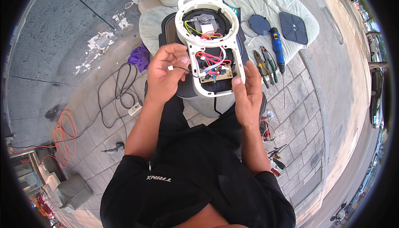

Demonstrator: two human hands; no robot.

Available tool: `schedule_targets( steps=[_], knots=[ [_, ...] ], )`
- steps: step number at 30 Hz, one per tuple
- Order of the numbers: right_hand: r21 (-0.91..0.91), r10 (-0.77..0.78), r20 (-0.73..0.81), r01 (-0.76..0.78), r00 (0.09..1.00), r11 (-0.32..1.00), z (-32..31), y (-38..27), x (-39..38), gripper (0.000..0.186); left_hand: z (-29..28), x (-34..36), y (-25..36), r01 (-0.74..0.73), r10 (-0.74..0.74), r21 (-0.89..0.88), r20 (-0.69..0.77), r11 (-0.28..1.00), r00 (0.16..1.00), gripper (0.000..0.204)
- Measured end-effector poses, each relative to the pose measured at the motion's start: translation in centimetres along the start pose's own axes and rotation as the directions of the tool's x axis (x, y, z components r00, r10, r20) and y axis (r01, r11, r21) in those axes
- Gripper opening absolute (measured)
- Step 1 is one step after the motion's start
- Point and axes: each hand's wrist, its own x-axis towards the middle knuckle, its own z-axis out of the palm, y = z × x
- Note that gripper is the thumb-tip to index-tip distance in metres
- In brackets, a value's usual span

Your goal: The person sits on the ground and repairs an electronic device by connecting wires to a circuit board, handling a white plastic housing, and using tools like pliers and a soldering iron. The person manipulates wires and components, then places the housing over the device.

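An opened appliance with a white plastic housing lies on a dark base across my lap. Its round upper part frames a metal motor-like piece. Below this, red, blue and white wires run to a tan circuit board. My left hand, beside the housing's left edge, pinches a thin black wire ending in a small white connector. My right hand grips the housing's lower right side, thumb on the rim and fingers along the outside.
On a pale cushion at the right are a blue power screwdriver, pliers, a round dark cover and a square dark plate. Black cable, a power strip and orange cord lie left; more tools lie right.
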Motion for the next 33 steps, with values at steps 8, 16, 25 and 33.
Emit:
schedule_targets(
  steps=[8, 16, 25, 33],
  knots=[
    [-0.038, 0.039, 0.101, -0.036, 0.994, 0.999, -0.7, -0.9, 0.2, 0.047, -2.2, 11.8, -3.0, -0.025, 0.031, 0.03, -0.208, 0.999, 0.978, 0.062],
    [-0.059, -0.044, -0.017, 0.043, 0.999, 0.997, 0.4, 0.1, 0.9, 0.038, -1.1, 14.4, -4.2, 0.136, -0.171, -0.228, -0.141, 0.964, 0.975, 0.072],
    [-0.106, -0.089, -0.038, 0.084, 0.995, 0.991, 0.6, 0.2, 2.0, 0.048, -1.1, 14.3, -4.1, 0.14, -0.194, -0.237, -0.225, 0.961, 0.955, 0.064],
    [0.002, 0.05, -0.027, -0.05, 0.998, 0.999, 0.2, 0.2, 1.6, 0.047, -1.8, 14.0, -4.3, 0.077, -0.105, -0.163, -0.172, 0.984, 0.979, 0.069]
  ],
)
